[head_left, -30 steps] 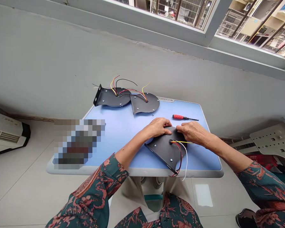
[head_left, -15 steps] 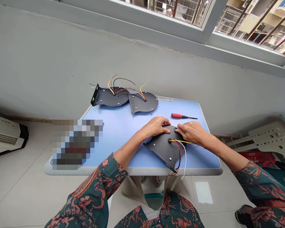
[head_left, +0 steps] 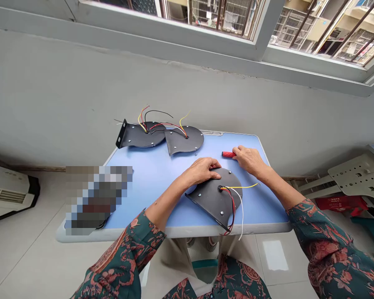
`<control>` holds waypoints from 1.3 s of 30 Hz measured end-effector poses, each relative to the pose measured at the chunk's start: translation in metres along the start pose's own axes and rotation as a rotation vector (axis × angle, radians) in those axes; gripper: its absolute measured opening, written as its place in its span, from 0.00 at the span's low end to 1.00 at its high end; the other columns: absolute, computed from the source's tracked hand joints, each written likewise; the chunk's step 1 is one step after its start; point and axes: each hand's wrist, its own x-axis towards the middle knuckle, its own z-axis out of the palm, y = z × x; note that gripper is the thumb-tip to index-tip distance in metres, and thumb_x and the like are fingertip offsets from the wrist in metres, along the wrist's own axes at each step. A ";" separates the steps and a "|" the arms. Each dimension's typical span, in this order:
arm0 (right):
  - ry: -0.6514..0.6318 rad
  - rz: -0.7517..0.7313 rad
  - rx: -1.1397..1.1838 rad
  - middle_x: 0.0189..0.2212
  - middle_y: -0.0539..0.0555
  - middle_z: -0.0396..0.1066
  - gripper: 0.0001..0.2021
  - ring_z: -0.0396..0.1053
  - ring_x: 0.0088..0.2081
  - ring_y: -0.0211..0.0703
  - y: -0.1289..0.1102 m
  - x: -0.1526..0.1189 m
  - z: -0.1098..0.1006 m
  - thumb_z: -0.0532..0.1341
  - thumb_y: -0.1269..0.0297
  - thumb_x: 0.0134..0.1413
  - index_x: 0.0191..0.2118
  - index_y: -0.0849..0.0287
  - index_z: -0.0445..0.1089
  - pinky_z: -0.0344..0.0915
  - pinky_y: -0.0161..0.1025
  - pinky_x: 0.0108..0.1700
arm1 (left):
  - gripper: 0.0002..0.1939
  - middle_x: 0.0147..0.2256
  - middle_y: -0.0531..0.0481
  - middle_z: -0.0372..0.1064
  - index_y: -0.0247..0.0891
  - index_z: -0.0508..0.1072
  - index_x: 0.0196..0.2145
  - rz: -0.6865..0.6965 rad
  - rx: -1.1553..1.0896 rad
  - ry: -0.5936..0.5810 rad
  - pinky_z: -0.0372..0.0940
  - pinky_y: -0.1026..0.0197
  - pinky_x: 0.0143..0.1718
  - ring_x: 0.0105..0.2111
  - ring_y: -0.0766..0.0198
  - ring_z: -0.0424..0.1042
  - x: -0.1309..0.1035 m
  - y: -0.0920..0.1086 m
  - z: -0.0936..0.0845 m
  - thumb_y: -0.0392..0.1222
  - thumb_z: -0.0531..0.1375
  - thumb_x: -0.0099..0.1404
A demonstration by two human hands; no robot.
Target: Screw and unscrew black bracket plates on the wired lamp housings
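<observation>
Widest way through: L part of counter (head_left: 149,178), btwn blurred patch (head_left: 96,199) & L arm (head_left: 166,197), up to rear plates (head_left: 187,141). Small screw (head_left: 196,154) sits just nearer than these. L hand (head_left: 202,170) blocks near plate's (head_left: 208,203) far-L rim; R hand (head_left: 247,160) & driver (head_left: 227,154) obstruct far R. Wires (head_left: 242,211) overhang near edge.

Near plate (head_left: 233,199): looks like dark coated metal, matt and smooth
Rear plates (head_left: 190,143): show the same matt, dark, metal-like finish
Screw heads (head_left: 222,213): look like bare metal, shiny
Wires (head_left: 242,207): appear sheathed in smooth plastic
Screwdriver handle (head_left: 227,154): looks like red plastic
Tabletop (head_left: 152,182): appears smooth, with a soft sheen
Table rim (head_left: 137,236): looks like grey plastic, scuffed
Sleeves (head_left: 112,265): printed cloth, softly creased
Wall (head_left: 81,87): looks painted and matt, rough along the top edge
Floor (head_left: 25,232): glossy tile, reflects light
</observation>
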 end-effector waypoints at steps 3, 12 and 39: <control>0.075 0.057 0.032 0.44 0.63 0.76 0.13 0.73 0.38 0.48 0.005 -0.001 0.001 0.51 0.65 0.74 0.48 0.63 0.71 0.48 0.41 0.31 | 0.19 0.46 0.47 0.79 0.42 0.81 0.49 -0.004 0.001 -0.001 0.69 0.55 0.51 0.47 0.54 0.76 -0.001 -0.001 0.002 0.41 0.70 0.58; 0.818 0.229 1.380 0.30 0.46 0.72 0.18 0.64 0.20 0.35 0.001 -0.014 -0.012 0.58 0.44 0.67 0.43 0.52 0.58 0.60 0.33 0.19 | 0.21 0.51 0.44 0.77 0.40 0.79 0.52 0.006 -0.190 0.117 0.70 0.53 0.57 0.50 0.57 0.76 0.006 0.010 -0.004 0.36 0.66 0.61; 0.737 -0.045 1.200 0.28 0.48 0.72 0.16 0.74 0.29 0.39 -0.031 -0.028 0.001 0.55 0.45 0.71 0.46 0.52 0.57 0.68 0.33 0.27 | 0.08 0.36 0.51 0.77 0.39 0.82 0.34 0.018 -0.031 0.041 0.70 0.62 0.42 0.35 0.63 0.75 0.019 0.031 0.016 0.29 0.66 0.58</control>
